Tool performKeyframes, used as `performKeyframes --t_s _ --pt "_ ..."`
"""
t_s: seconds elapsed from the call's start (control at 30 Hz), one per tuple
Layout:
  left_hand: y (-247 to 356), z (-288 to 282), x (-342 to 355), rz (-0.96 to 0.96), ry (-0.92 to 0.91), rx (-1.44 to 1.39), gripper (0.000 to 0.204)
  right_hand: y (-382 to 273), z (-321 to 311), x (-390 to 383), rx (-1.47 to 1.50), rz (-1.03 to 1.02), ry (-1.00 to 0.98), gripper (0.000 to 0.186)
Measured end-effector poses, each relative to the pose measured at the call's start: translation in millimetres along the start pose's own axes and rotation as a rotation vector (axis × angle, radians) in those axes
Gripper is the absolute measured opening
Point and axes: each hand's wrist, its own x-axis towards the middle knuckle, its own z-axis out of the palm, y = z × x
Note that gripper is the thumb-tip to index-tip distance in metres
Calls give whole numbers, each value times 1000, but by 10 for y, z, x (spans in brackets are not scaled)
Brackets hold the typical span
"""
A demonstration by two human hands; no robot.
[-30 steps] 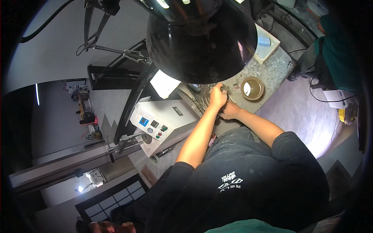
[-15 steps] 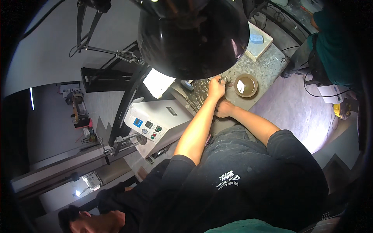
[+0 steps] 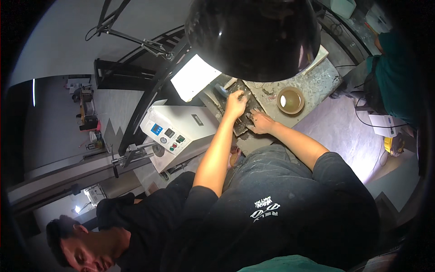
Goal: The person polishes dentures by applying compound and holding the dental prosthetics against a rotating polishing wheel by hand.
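Note:
Under the large black lamp shade (image 3: 251, 31), a dark, grimy slab (image 3: 242, 88) lies on the stained grey worktable (image 3: 321, 86). My left hand (image 3: 236, 103) is closed over the slab's left part, its fingertips pinched together; whatever they hold is too small to make out. Just below and to the right, my right hand (image 3: 262, 121) rests with fingers spread on the slab's edge. A brown bowl of murky liquid (image 3: 290, 100) stands to the right of both hands. A small blue-grey object (image 3: 221, 90) is partly visible left of the slab.
A white machine with control buttons (image 3: 179, 131) stands at left, below a bright white panel (image 3: 192, 77). A pale tray (image 3: 317, 59) is mostly behind the shade. A co-worker in black (image 3: 131, 226) is at lower left; another in green (image 3: 394, 90) is at right.
My left hand has shifted left along the slab. My right hand's fingers have spread out. More of the slab shows. The lamp now covers most of the tray. The co-worker at lower left has leaned further in.

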Motion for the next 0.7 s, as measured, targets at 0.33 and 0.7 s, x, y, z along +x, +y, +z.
performKeyframes --t_s 0.33,0.7 --pt "-475 13 -646 -268 186 98 28 -263 -62 432 -360 68 -407 32" --pt "-786 112 -571 -335 333 -138 24 -18 -515 656 405 235 -102 40"
